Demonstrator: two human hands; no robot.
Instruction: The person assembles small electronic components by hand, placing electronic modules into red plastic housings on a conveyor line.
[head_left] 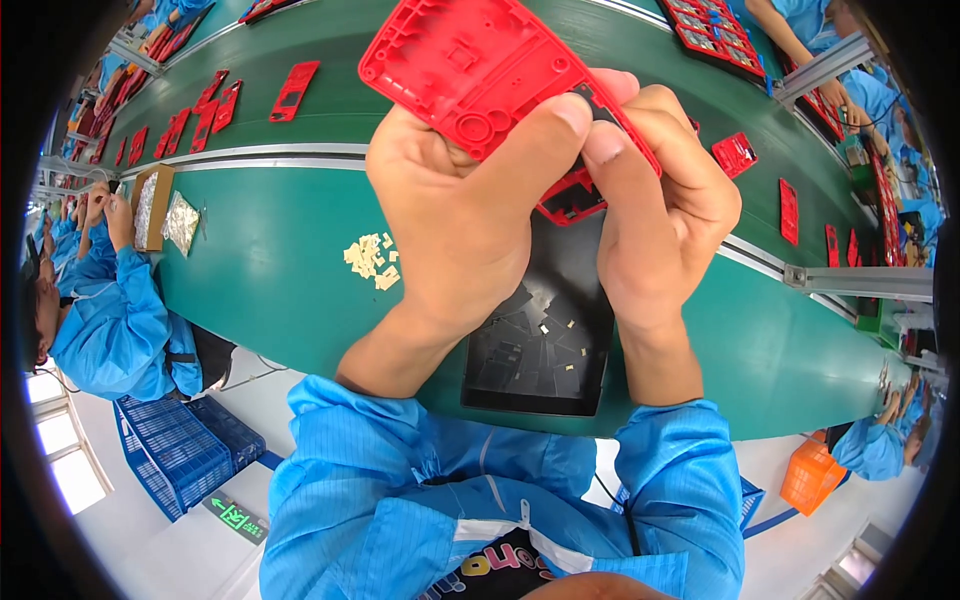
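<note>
A red moulded plastic shell, ribbed and rounded at its corners, is held above the green tabletop at twelve o'clock. It is clasped by the left hand, thumb pressed on its edge, and pinched by the right hand; a small dark piece is possibly gripped there. A black tray lies beneath, pale chips at nine o'clock

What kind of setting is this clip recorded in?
Most likely a factory assembly line. A long green conveyor belt carries rows of red plastic parts, workers in blue smocks sit along it, and both hands, left hand and right hand, hold a red housing.
</note>
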